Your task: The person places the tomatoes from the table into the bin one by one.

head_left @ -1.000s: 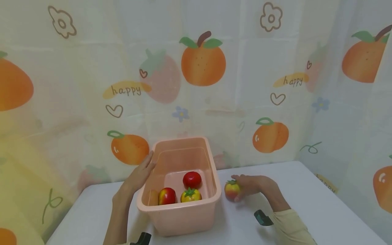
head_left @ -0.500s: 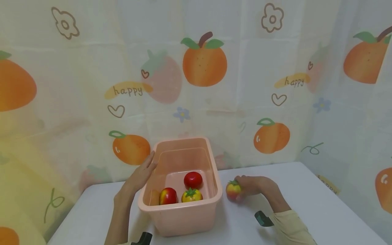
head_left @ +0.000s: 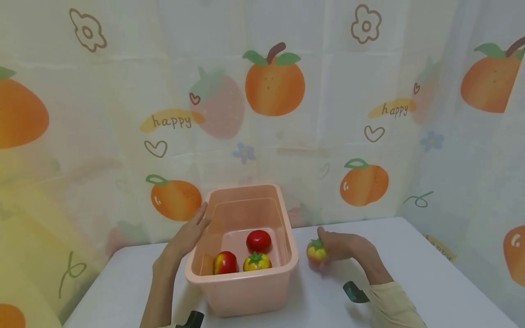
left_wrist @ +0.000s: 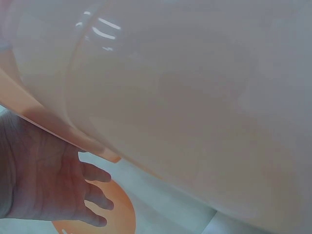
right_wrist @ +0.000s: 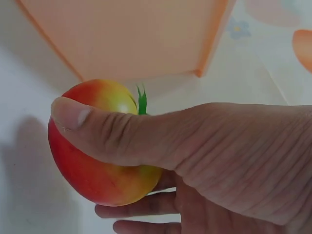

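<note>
My right hand [head_left: 342,246] grips a red-and-yellow tomato [head_left: 316,253] with a green leafy top, just right of the pink plastic bin [head_left: 246,291]. In the right wrist view the thumb lies across the tomato [right_wrist: 107,180] and the other fingers are partly hidden behind it. Its lower edge is blurred in the head view. My left hand [head_left: 186,238] rests with extended fingers against the bin's left side; the left wrist view shows the palm [left_wrist: 44,170] by the rim. Inside the bin are a red tomato [head_left: 259,241], a yellow tomato [head_left: 257,262] and a red-yellow fruit [head_left: 225,263].
A white table [head_left: 410,273] carries the bin, whose far end is near a fruit-printed curtain [head_left: 287,146]. The curtain also runs along the right side. A dark wrist device [head_left: 355,292] sits below the right forearm, another [head_left: 193,320] by the left.
The right hand, with the tomato in its grip, has shifted slightly right and up, a little farther from the bin. The left hand and the bin's contents have stayed put.
</note>
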Tool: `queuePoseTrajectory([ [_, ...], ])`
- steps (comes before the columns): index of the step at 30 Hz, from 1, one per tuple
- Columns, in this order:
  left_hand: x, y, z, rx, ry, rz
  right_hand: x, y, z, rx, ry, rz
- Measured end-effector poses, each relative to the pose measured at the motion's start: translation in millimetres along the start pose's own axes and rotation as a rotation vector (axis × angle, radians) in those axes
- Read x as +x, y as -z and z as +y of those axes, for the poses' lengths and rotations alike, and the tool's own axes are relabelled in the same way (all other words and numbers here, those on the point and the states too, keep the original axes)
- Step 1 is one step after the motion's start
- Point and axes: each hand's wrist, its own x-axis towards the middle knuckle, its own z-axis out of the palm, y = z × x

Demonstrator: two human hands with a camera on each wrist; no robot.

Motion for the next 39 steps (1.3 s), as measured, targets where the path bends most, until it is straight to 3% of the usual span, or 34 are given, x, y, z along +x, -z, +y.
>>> queuePoseTrajectory([
  [6, -1.8, 0.0, 1.5, -0.009, 0.006, 0.004, -5.9, 5.3, -5.6, 0.062, 0.0, 0.055],
  [10, -2.9, 0.2, 2.5, -0.007, 0.01, 0.007, -10.3, 11.7, -11.4, 0.1, 0.057, 0.134],
  [14, -3.0, 0.4, 2.6, 0.0, 0.016, 0.007, -16.7, 18.9, -14.2, 0.114, 0.113, 0.236],
  [21, -4.0, 0.4, 4.0, -0.003, 0.017, 0.007, -25.7, 26.6, -19.1, 0.036, 0.225, 0.529],
  [26, -3.5, 0.1, 5.0, -0.013, 0.02, 0.004, -28.8, 30.7, -34.0, 0.12, 0.262, 0.644],
  [31, -2.3, 0.4, 3.7, -0.02, -0.002, 0.002, -31.6, 30.7, -51.8, 0.127, 0.394, 0.759],
  [36, -1.8, 0.7, 2.5, -0.02, -0.007, -0.001, -30.1, 24.8, -69.6, 0.123, 0.482, 0.805],
  [39, -1.4, 0.4, 2.1, -0.022, 0.0, -0.001, -27.4, 19.4, -78.2, 0.146, 0.535, 0.789],
])
